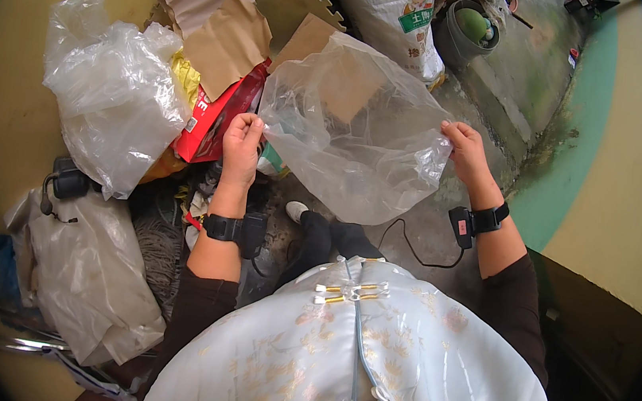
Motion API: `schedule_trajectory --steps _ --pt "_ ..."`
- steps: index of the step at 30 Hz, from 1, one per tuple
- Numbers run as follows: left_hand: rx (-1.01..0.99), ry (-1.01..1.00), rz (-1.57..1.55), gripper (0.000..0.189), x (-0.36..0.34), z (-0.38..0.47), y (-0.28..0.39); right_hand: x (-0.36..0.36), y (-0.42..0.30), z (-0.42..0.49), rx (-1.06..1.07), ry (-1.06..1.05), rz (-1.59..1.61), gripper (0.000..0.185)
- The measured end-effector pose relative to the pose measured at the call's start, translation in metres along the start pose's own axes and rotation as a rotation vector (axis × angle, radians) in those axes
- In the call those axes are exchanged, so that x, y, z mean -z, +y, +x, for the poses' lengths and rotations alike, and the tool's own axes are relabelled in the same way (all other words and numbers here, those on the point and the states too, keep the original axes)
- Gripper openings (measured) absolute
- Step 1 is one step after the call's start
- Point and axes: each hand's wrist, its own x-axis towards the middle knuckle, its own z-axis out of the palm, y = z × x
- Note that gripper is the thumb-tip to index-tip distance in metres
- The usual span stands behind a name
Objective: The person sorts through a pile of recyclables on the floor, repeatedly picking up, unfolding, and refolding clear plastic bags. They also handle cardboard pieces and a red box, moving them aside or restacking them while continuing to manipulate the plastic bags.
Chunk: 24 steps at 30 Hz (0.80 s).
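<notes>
A large clear plastic bag point(358, 139) is stretched out between my two hands, its mouth spread wide. My left hand point(242, 146) pinches one edge between thumb and fingers. On the opposite edge, my right hand point(467, 149) has a similar pinch grip. Through the film a brown cardboard piece point(345, 77) shows behind the bag. Close to my left hand lies a red printed box point(210, 127), partly covered by brown paper point(226, 38).
A crumpled clear plastic bag point(117, 97) lies at the left, above a pale plastic sheet point(89, 274) and a grey mop head point(157, 252). Beyond stand a white woven sack point(388, 22) and a grey bucket point(467, 35) with a green round thing inside. A green-and-cream wall point(610, 146) bounds the right.
</notes>
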Motion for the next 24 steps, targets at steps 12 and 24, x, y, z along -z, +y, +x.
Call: schedule_trajectory --steps 12,24 --pt "-0.238 -0.158 0.097 0.007 -0.015 -0.042 0.035 0.061 -0.011 -0.036 0.510 0.383 -0.055 0.017" --pt "-0.295 -0.450 0.192 0.004 -0.060 -0.055 0.044 0.066 -0.033 -0.095 0.611 0.359 -0.085 0.011"
